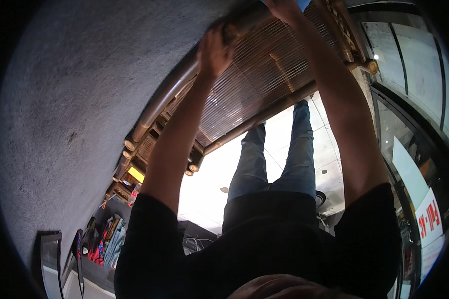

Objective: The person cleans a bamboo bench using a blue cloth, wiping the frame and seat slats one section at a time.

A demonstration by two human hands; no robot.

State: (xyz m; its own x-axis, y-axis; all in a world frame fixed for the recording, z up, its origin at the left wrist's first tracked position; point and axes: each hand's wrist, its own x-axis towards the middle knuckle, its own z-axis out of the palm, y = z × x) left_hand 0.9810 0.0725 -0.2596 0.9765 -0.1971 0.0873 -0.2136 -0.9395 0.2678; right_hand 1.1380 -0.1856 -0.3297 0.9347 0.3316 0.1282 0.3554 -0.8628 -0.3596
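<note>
Left hand (215, 55): over the upper part of the bamboo rail (172, 90), fingers slightly bent and blurred; whether it grips the rail or only lies on it, I cannot tell.
Right hand (283, 9): farther up and to the right of the left one, cut off by the top edge; how open it is and whether it has hold of anything, I cannot tell.
Blue thing (303, 4): just right of the right hand, mostly out of view, kind unclear.
Slats (244, 84): thin, brown, close-set, spread below and between the hands.
Wall (85, 74): grey, rough, left of the left hand, alongside the rail.
Pole (262, 120): bamboo, slanting along the slats' edge, nearer the body than either hand.
Jeans (247, 164): blue, below both hands, between the forearms.
Floor (204, 194): pale tiles, around the legs.
Sign (428, 219): white with red lettering, well below and right of the right hand.
Clothes (107, 239): mixed colours, heaped well below and left of the left hand.
</note>
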